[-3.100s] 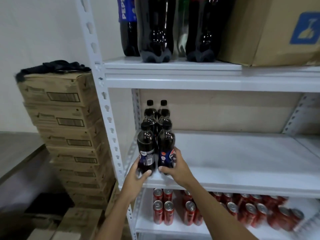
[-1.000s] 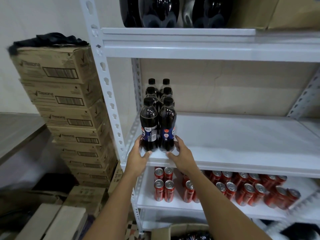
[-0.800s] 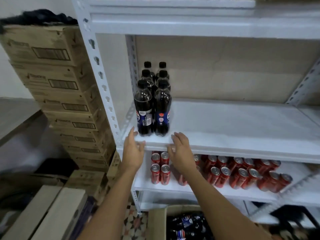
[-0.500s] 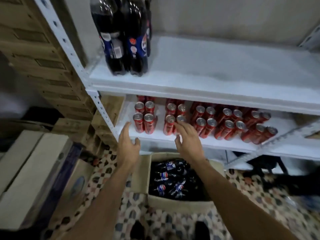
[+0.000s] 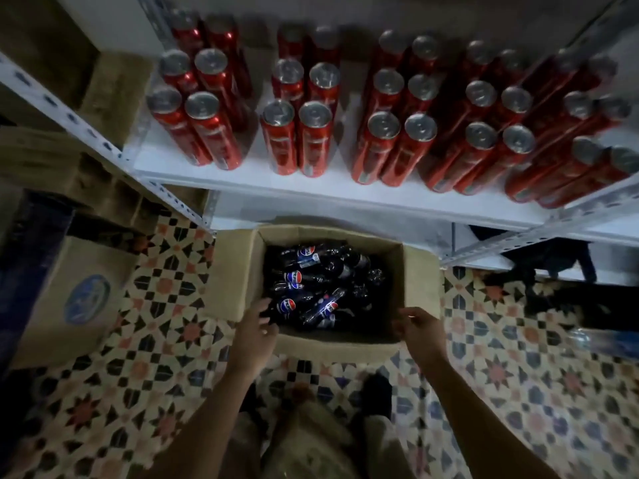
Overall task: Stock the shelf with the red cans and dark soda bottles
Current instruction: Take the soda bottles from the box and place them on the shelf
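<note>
I look straight down at an open cardboard box point(image 5: 235, 281) on the floor, with several dark soda bottles point(image 5: 311, 288) lying in it. My left hand point(image 5: 256, 331) hovers at the box's near left corner, fingers apart, holding nothing. At the near right corner my right hand point(image 5: 420, 331) is also empty, its fingers loosely curled. Rows of red cans point(image 5: 297, 133) stand on the low white shelf point(image 5: 249, 178) above the box.
A patterned tile floor point(image 5: 162, 305) surrounds the box. Another cardboard box point(image 5: 79, 299) with a round blue logo lies to the left, beside stacked cartons point(image 5: 45, 157). The shelf's perforated metal post point(image 5: 69, 115) runs diagonally at left. My feet are below the box.
Both hands let go of the bottles on the middle shelf and dropped down to the box on the floor. My view tilted from the shelf down to the box.
</note>
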